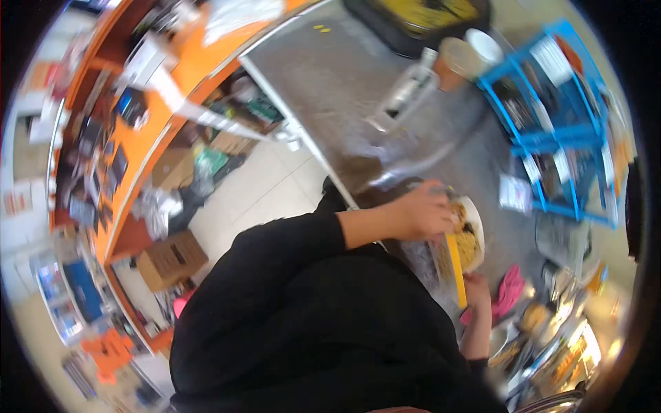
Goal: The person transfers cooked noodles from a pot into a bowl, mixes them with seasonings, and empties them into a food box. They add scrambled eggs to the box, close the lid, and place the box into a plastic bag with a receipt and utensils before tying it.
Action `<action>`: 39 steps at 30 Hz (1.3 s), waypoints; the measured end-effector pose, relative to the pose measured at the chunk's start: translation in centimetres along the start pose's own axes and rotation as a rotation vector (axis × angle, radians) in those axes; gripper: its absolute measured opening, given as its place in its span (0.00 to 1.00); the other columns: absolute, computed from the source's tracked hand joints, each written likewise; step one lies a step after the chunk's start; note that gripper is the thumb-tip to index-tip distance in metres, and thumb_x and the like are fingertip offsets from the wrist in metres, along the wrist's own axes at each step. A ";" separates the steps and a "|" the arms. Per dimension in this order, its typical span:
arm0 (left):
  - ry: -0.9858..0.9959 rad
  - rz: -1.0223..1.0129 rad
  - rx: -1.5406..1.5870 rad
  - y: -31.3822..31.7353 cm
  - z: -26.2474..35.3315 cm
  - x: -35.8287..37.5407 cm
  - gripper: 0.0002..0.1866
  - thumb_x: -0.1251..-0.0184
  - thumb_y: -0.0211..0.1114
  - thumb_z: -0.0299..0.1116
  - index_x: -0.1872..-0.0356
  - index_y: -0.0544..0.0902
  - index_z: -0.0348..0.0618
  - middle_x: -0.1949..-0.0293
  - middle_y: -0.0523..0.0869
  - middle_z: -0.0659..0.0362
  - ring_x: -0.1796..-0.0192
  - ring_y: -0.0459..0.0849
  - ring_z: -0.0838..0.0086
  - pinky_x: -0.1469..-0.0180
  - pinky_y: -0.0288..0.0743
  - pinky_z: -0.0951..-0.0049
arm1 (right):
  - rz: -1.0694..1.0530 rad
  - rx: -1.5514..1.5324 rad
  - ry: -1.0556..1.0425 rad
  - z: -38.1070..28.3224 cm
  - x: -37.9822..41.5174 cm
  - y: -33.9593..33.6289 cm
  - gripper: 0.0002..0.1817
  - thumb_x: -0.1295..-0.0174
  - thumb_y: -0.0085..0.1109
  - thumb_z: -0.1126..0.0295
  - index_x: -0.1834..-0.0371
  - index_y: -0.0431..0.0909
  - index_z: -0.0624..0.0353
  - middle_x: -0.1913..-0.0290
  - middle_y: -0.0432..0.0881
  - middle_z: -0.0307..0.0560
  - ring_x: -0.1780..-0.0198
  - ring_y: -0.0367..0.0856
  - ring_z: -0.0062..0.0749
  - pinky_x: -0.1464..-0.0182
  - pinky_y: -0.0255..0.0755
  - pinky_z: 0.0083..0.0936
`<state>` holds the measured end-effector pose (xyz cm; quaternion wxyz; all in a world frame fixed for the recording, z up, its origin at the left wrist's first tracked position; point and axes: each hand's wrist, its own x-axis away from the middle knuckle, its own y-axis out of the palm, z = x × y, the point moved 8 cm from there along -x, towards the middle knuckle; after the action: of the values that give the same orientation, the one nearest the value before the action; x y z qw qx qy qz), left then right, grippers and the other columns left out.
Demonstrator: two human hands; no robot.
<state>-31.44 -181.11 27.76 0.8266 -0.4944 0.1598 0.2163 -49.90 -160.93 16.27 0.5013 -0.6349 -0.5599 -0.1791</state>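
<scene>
A white oval bowl [480, 229] holding yellowish, crumbly food with dark bits stands near the edge of the grey metal counter [323, 82]. Along its near side lies a long, flat yellow-edged object [455, 270]. My left hand [430, 210] is at the far end of this object and the bowl's left rim, its fingers curled; what they grip is blurred. My right hand [476, 292] is closed at the object's near end, beside the bowl's lower rim.
Beyond are a clear, narrow container [404, 96], a brown tub [458, 60], a white cup [484, 47] and a black tray [385, 27]. A blue rack [558, 141] stands right, a pink cloth [510, 289] nearer. Left is an orange desk [196, 86].
</scene>
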 end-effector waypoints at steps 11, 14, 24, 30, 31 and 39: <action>-0.809 1.018 0.748 -15.8 -28.4 5.9 0.21 0.36 0.59 0.35 0.43 0.70 0.39 0.49 0.76 0.55 0.48 0.74 0.71 0.46 0.67 0.72 | -0.104 0.066 0.514 -3.5 0.7 -2.8 0.11 0.39 0.54 0.67 0.69 0.78 0.65 0.74 0.82 0.42 0.72 0.81 0.28 0.71 0.74 0.25; -1.331 1.025 1.189 -11.3 -42.0 10.1 0.29 0.35 0.55 0.37 0.35 0.61 0.39 0.39 0.68 0.49 0.38 0.67 0.63 0.38 0.62 0.64 | 0.015 0.738 -0.182 -6.9 -2.0 -10.4 0.12 0.38 0.55 0.64 0.64 0.80 0.64 0.72 0.83 0.45 0.69 0.82 0.29 0.67 0.76 0.25; -1.292 0.759 1.758 -8.4 -50.0 3.1 0.24 0.37 0.53 0.35 0.40 0.64 0.39 0.32 0.57 0.47 0.31 0.55 0.49 0.35 0.49 0.34 | 0.451 -0.064 -0.351 -39.1 -0.8 -7.2 0.20 0.35 0.56 0.66 0.44 0.74 0.68 0.57 0.83 0.48 0.56 0.79 0.25 0.52 0.72 0.22; -1.359 0.593 1.886 -8.8 -49.8 -0.2 0.10 0.44 0.56 0.31 0.61 0.71 0.44 0.58 0.77 0.57 0.48 0.74 0.67 0.40 0.64 0.43 | 0.367 0.193 -0.572 -51.4 -3.6 -2.7 0.15 0.39 0.60 0.68 0.51 0.79 0.62 0.63 0.84 0.54 0.62 0.83 0.29 0.58 0.74 0.23; -1.343 0.553 1.935 -8.3 -50.4 -0.5 0.08 0.45 0.57 0.31 0.64 0.71 0.45 0.63 0.77 0.59 0.54 0.74 0.69 0.41 0.66 0.45 | 0.325 0.188 -0.586 -53.0 -4.0 -2.1 0.15 0.40 0.60 0.68 0.52 0.80 0.61 0.63 0.84 0.54 0.62 0.83 0.31 0.59 0.74 0.24; -1.199 0.552 1.461 -15.5 -50.4 -1.8 0.10 0.41 0.59 0.41 0.73 0.71 0.49 0.83 0.66 0.68 0.80 0.67 0.79 0.65 0.75 0.67 | 0.124 0.583 -0.835 -59.5 -9.9 5.0 0.16 0.39 0.55 0.67 0.50 0.76 0.61 0.55 0.80 0.55 0.56 0.80 0.45 0.53 0.73 0.37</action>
<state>-27.50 -232.60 17.08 0.7935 0.3845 -0.0818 0.4646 -28.67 -215.39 32.05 0.4009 -0.5179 -0.7005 0.2835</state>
